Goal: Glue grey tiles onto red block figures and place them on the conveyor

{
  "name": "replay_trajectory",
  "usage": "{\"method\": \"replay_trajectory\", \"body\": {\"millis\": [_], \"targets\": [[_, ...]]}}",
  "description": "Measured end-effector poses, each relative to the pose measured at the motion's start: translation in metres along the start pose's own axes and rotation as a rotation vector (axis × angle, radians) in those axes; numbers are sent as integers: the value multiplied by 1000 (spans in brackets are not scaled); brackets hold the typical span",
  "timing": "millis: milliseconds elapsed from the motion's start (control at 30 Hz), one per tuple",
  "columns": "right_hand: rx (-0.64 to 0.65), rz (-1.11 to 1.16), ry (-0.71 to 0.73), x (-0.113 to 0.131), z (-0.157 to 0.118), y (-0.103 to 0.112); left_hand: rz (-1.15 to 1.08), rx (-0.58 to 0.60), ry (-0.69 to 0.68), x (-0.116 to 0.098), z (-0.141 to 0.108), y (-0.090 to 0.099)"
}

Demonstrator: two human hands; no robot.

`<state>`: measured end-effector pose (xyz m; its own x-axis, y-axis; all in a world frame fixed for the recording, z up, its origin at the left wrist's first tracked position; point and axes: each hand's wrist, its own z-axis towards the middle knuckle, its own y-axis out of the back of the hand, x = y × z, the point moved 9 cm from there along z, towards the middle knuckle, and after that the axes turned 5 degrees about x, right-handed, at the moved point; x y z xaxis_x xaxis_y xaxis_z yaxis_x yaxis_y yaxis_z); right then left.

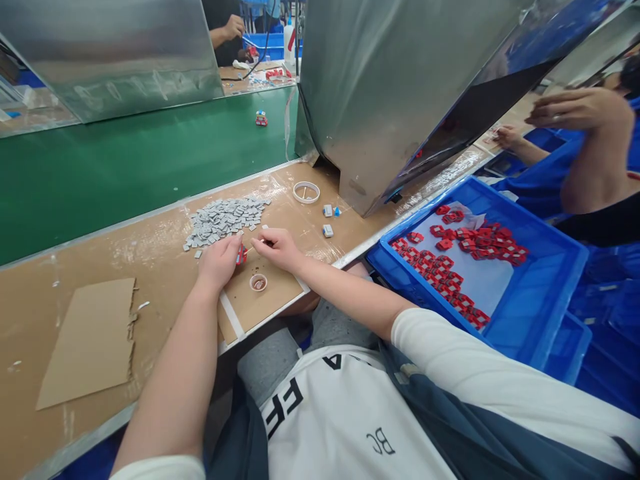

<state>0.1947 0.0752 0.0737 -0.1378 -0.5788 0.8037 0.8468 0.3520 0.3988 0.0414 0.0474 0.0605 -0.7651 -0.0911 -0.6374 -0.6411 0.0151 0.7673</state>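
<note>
The left hand (220, 262) grips a red piece (241, 254) and the right hand (276, 248) pinches a thin stick (251, 249), between grey tiles (225, 220) and a small cup (259, 283).

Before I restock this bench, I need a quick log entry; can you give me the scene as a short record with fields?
left hand: left hand holds small red piece
right hand: right hand pinches thin stick-like tool by it
near side: small round cup, brownish contents
far side: heap of small flat grey pieces
person's left: torn brown cardboard sheet
person's right: blue plastic crate holding red pieces
</note>
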Motion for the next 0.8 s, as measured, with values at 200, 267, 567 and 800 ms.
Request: {"method": "replay_trajectory", "body": {"millis": [200, 267, 567, 800], "targets": [[145, 19, 122, 22, -13, 1, -120, -38, -51, 2, 2, 3], [323, -52, 189, 33, -25, -9, -195, -77, -50, 7, 4, 5], [254, -506, 7, -1, 18, 13, -558, -132, 161, 35, 9, 5], [552, -754, -78, -35, 62, -15, -672, -123, 212, 39, 8, 5]]}}
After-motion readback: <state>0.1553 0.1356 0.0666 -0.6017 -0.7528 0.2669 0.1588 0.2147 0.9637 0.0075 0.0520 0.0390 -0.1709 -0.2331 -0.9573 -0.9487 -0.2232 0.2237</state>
